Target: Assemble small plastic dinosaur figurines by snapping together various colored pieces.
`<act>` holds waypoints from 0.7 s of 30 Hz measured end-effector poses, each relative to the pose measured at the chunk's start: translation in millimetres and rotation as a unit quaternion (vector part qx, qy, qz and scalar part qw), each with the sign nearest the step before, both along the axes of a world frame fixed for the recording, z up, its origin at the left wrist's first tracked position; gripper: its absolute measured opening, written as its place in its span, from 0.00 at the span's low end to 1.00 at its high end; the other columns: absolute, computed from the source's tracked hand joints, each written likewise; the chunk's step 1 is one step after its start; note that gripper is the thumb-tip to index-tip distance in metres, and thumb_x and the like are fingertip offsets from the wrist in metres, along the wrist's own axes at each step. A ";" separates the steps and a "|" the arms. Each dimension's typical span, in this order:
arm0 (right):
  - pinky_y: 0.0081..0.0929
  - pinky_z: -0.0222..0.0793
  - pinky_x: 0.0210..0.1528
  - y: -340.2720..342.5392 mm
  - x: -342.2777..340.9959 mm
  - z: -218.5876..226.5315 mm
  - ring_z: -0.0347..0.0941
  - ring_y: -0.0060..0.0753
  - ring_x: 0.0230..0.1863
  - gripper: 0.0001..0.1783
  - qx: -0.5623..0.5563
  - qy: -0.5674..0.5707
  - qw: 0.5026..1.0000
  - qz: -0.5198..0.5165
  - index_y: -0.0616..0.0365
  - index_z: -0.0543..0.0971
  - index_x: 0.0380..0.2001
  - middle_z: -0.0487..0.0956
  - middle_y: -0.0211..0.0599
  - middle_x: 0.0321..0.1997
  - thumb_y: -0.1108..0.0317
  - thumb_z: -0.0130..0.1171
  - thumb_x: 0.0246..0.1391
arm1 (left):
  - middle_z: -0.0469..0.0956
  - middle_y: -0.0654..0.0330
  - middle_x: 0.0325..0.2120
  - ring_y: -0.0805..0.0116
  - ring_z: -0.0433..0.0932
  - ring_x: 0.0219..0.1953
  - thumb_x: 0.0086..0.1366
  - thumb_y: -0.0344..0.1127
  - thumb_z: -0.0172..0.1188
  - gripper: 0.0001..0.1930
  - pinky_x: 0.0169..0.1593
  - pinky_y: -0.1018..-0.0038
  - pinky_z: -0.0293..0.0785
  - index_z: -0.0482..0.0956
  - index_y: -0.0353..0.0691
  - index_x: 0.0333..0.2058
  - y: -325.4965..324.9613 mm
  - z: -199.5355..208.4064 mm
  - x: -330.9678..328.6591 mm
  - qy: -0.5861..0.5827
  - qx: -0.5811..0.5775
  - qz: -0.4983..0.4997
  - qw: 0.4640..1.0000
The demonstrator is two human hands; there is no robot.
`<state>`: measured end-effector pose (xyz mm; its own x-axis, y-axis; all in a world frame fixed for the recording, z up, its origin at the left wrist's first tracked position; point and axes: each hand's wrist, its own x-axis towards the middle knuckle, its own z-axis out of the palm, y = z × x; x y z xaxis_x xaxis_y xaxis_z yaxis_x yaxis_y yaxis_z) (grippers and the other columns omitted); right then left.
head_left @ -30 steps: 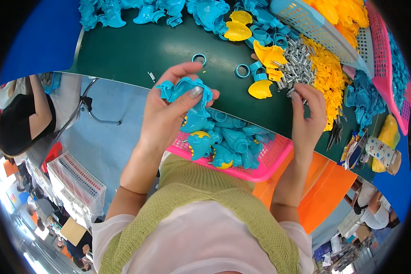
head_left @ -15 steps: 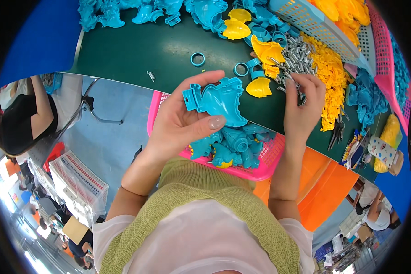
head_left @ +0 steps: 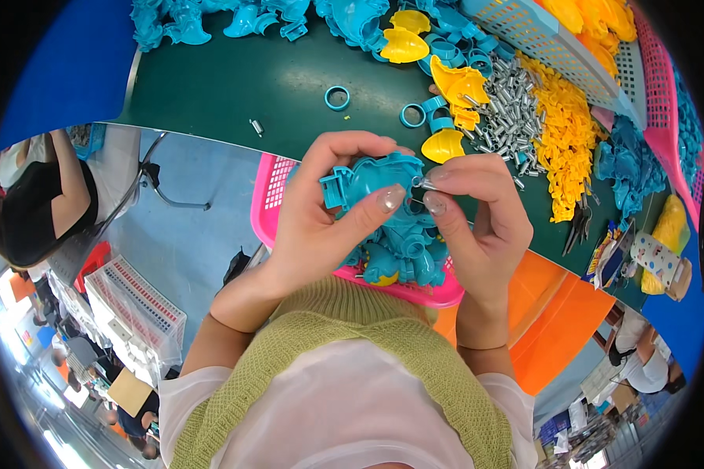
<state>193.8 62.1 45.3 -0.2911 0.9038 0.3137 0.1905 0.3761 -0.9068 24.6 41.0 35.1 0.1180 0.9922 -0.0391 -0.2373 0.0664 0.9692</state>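
Observation:
My left hand (head_left: pixel 309 219) is closed around a blue plastic shell part (head_left: pixel 368 181), thumb across its front and fingers behind. At the shell's right edge, my right hand (head_left: pixel 489 223) pinches a small shiny metal pin (head_left: pixel 424 183) between thumb and fingertips. The pin is partly hidden by the fingers, and I cannot tell whether it touches the shell. Beneath both hands, a pink basket (head_left: pixel 438 295) holds several blue parts (head_left: pixel 411 266), some with yellow pieces on them.
On the green table (head_left: pixel 235 86) lie a heap of metal pins (head_left: pixel 516 102), small yellow parts (head_left: pixel 563 148), yellow shells (head_left: pixel 443 146), a blue ring (head_left: pixel 337 98) and a lone pin (head_left: pixel 256 127). Scissors (head_left: pixel 577 230) rest at the right; baskets stand at the far right.
My right hand has come left from the metal heap to the shell, now with a pin in its fingertips. The left hand has tilted the shell and curled its fingers around it.

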 end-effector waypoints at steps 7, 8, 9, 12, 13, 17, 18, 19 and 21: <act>0.23 0.64 0.41 -0.4 1.2 -0.8 0.69 0.31 0.37 0.11 0.022 -0.015 1.000 0.007 0.64 0.74 0.31 0.73 0.40 0.34 0.84 0.58 0.40 | 0.72 0.49 0.40 0.69 0.73 0.41 0.58 0.25 0.54 0.13 0.42 0.74 0.72 0.64 0.34 0.41 -0.1 2.0 -0.3 -0.038 -0.023 0.014 0.999; 0.23 0.63 0.39 -0.9 -1.9 0.6 0.70 0.30 0.35 0.10 0.020 -0.005 1.000 -0.017 0.61 0.75 0.29 0.75 0.36 0.32 0.83 0.59 0.39 | 0.73 0.49 0.39 0.69 0.73 0.40 0.58 0.25 0.54 0.12 0.42 0.75 0.72 0.64 0.34 0.40 0.5 1.5 0.1 -0.035 -0.012 0.020 0.999; 0.23 0.62 0.37 -1.5 -4.0 1.6 0.71 0.30 0.33 0.10 0.019 0.004 0.999 -0.041 0.57 0.76 0.28 0.77 0.32 0.29 0.81 0.60 0.38 | 0.73 0.49 0.39 0.69 0.73 0.40 0.58 0.25 0.54 0.12 0.42 0.75 0.72 0.64 0.34 0.40 1.2 0.5 0.5 -0.035 -0.012 0.021 0.999; 0.23 0.61 0.38 -4.2 -5.0 3.3 0.71 0.30 0.33 0.11 0.012 0.025 0.998 -0.054 0.56 0.77 0.28 0.77 0.31 0.30 0.81 0.60 0.38 | 0.73 0.50 0.38 0.69 0.73 0.41 0.58 0.23 0.53 0.11 0.42 0.75 0.72 0.65 0.34 0.39 1.9 -1.5 2.0 -0.028 -0.005 0.037 0.999; 0.23 0.61 0.38 -4.5 -5.6 3.7 0.71 0.30 0.33 0.11 0.012 0.024 0.998 -0.054 0.56 0.77 0.28 0.77 0.31 0.30 0.81 0.60 0.38 | 0.73 0.50 0.38 0.70 0.73 0.41 0.58 0.23 0.53 0.11 0.42 0.75 0.72 0.65 0.34 0.39 1.9 -1.3 2.7 -0.032 -0.003 0.039 0.999; 0.23 0.60 0.38 -3.9 -5.8 2.2 0.70 0.29 0.32 0.11 0.014 -0.030 0.998 -0.045 0.54 0.77 0.27 0.76 0.30 0.30 0.80 0.61 0.37 | 0.73 0.51 0.37 0.70 0.73 0.40 0.57 0.22 0.54 0.11 0.42 0.75 0.71 0.66 0.34 0.38 2.4 0.8 3.8 -0.016 -0.002 0.035 0.999; 0.23 0.59 0.38 -3.6 -5.5 1.3 0.70 0.29 0.32 0.12 0.032 -0.049 0.997 -0.050 0.54 0.77 0.27 0.76 0.30 0.30 0.80 0.61 0.36 | 0.73 0.51 0.37 0.70 0.73 0.40 0.57 0.22 0.54 0.11 0.42 0.75 0.71 0.66 0.34 0.38 2.3 0.5 3.8 -0.016 -0.002 0.035 0.999; 0.23 0.59 0.38 -3.3 -4.6 0.9 0.70 0.29 0.32 0.12 0.032 -0.048 0.997 -0.050 0.54 0.77 0.27 0.76 0.30 0.30 0.80 0.61 0.36 | 0.73 0.52 0.36 0.70 0.73 0.39 0.56 0.22 0.55 0.10 0.41 0.76 0.71 0.66 0.35 0.37 2.1 -0.1 3.7 0.002 0.004 0.038 0.999; 0.20 0.68 0.36 -2.8 -3.0 0.4 0.71 0.31 0.36 0.11 0.064 -0.089 0.994 -0.005 0.63 0.76 0.28 0.73 0.39 0.32 0.85 0.59 0.38 | 0.74 0.53 0.35 0.71 0.73 0.38 0.56 0.23 0.57 0.10 0.41 0.76 0.71 0.66 0.35 0.36 2.2 -3.7 2.1 0.018 0.010 0.040 0.999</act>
<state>190.8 59.3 45.8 -0.3429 0.8636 0.3697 0.3488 0.4824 -0.8035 26.7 43.2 31.4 0.0372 0.9991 -0.0227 -0.2066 0.0299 0.9780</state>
